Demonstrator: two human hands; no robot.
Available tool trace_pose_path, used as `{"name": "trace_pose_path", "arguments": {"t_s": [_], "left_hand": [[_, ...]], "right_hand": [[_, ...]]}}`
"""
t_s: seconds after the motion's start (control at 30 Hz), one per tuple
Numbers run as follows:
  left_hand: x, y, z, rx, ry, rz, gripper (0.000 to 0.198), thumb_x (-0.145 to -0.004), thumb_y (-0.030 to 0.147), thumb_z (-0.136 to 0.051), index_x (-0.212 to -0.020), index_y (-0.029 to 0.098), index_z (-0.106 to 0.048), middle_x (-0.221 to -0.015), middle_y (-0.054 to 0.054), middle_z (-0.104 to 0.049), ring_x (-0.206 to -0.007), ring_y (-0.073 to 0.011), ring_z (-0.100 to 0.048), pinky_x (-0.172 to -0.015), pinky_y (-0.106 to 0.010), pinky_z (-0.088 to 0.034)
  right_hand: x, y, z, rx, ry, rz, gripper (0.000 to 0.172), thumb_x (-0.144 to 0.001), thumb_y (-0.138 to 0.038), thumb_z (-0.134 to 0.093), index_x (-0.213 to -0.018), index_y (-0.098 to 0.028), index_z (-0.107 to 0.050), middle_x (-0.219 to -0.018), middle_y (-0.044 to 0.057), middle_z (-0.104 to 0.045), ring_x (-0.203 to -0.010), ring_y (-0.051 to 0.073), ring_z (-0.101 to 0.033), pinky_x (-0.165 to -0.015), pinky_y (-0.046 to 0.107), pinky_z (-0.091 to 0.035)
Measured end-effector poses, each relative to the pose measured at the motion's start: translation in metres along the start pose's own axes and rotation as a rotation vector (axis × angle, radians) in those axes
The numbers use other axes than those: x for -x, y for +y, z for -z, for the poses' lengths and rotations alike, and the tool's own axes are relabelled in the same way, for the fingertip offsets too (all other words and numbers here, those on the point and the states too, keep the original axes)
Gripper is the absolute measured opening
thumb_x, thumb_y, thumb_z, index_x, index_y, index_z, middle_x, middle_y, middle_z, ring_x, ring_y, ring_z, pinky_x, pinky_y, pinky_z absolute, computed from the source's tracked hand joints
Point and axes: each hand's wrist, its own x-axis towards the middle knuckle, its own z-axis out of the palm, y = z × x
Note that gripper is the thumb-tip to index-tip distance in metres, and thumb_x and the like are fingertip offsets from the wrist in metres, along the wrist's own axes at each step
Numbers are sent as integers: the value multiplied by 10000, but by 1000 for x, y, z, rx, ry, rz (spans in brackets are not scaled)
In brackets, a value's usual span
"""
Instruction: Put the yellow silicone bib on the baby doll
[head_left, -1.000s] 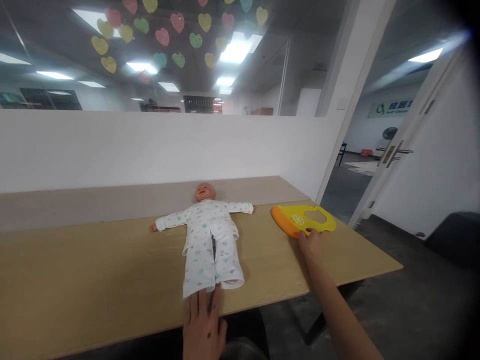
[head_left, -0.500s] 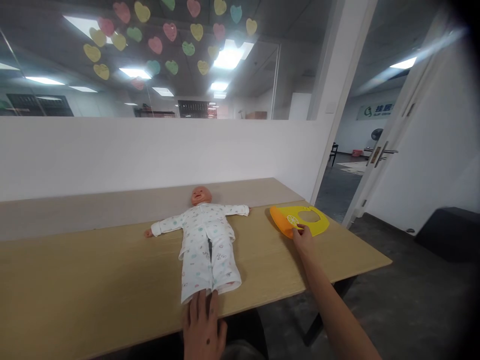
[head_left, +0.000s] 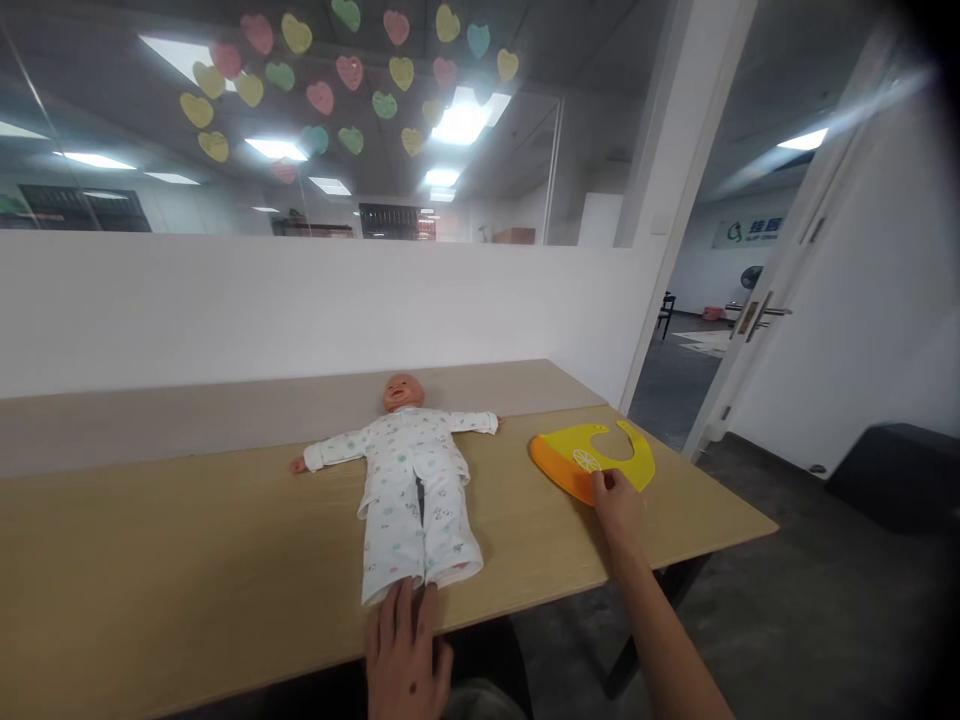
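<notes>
A baby doll (head_left: 411,480) in white printed pyjamas lies on its back on the wooden table (head_left: 187,570), arms spread. My left hand (head_left: 407,652) lies flat at the table's near edge, fingertips touching the doll's trouser cuffs. To the right lies a yellow and orange silicone bib (head_left: 592,462). My right hand (head_left: 616,500) pinches its near edge, and the bib's neck straps stand apart at the far side.
A white half-height partition with glass above runs behind the table. Paper hearts hang on the glass. To the right an open doorway leads to a dark floor, with a white door (head_left: 825,330) and a dark box (head_left: 900,480) beyond the table's right end.
My right hand has pulled the bib slightly nearer and to the left, and its neck ring has come apart. My left hand stays at the doll's feet.
</notes>
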Motion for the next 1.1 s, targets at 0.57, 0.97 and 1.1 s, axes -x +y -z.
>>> {"name": "trace_pose_path", "arguments": {"t_s": [0.57,0.97,1.1], "left_hand": [[7,8,-3,148,46,30,465,-751,153,-570,-1215,185,-550,-1292,-158,-528,-1187,-310,-471,-961,-461,-360],[13,13,18,284,-72,64,676,-721,50,-526,-1356,256,-421,-1468,-162,-299,-1312,-362,-324,-1010,-540,-340],[22,11,30,376,-5,29,618,-701,-8,-528,-1258,262,-517,-1447,-150,-321,-1310,-360,-326,-964,-516,-420]], "right_hand": [[-1,-14,-9,321,-244,28,513,-821,-585,-342,-885,-135,-579,-850,182,-650,-817,312,-626,-737,449,-458],[-41,-36,55,-54,-107,65,340,-725,-473,-513,-563,-188,-423,-522,-15,-411,-531,134,-436,-513,273,-310],[-55,-77,115,-255,-246,64,348,-722,-505,-539,-748,-158,-537,-586,3,-541,-518,127,-503,-476,244,-369]]}}
